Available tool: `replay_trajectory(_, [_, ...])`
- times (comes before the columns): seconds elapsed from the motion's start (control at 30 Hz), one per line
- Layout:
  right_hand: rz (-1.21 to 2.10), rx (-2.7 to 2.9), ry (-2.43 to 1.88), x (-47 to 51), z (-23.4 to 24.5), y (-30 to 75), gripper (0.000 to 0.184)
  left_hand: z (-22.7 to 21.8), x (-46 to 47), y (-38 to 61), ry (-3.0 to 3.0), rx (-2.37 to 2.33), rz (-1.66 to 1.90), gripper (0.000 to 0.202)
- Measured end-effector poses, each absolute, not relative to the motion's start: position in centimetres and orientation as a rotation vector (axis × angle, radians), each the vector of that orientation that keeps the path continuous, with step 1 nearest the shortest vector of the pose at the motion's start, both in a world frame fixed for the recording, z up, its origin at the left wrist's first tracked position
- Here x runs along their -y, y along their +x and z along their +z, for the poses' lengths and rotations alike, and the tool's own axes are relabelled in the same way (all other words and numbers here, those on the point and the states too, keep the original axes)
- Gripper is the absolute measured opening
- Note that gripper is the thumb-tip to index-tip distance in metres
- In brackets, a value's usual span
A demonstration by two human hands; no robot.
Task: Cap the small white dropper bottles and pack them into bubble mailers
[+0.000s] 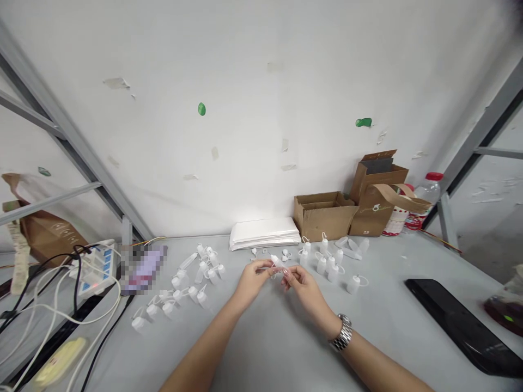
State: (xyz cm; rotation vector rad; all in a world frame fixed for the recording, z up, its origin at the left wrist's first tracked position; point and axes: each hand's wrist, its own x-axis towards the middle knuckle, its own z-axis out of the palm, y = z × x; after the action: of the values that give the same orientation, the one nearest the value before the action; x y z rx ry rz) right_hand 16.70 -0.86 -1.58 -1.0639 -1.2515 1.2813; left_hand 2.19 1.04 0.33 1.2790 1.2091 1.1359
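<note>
My left hand and my right hand meet above the grey table, and the fingers of both pinch a small white plastic dropper bottle lying on its side. A thin loop of cap strap shows near my right fingertips. Just beyond my hands lie several small white caps. A group of similar strapped bottles lies to the left, and another group stands to the right. A metal wristwatch sits on my right wrist.
A stack of white paper sheets and open cardboard boxes stand along the white wall. A red-capped plastic bottle stands behind them. A black slab lies at right; a power strip and cables lie at left.
</note>
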Motion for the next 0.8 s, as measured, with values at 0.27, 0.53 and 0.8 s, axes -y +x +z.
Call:
replay_trajectory(0.27, [0.901,1.472,-1.227,1.4,-1.5,17.0,0.032,0.5,-0.5,1.8,1.433,-1.288,1.400,0.010])
replay_trajectory(0.53, [1.004,1.415,-1.189,1.4,-0.7,17.2,0.035,1.2,-0.1,2.0,1.345,-1.234,1.505,0.023])
replay_trajectory(0.8, [1.414,1.221,-0.992,1.0,-0.9,16.9,0.041,0.9,0.1,3.0,0.958,-0.955,1.330,0.030])
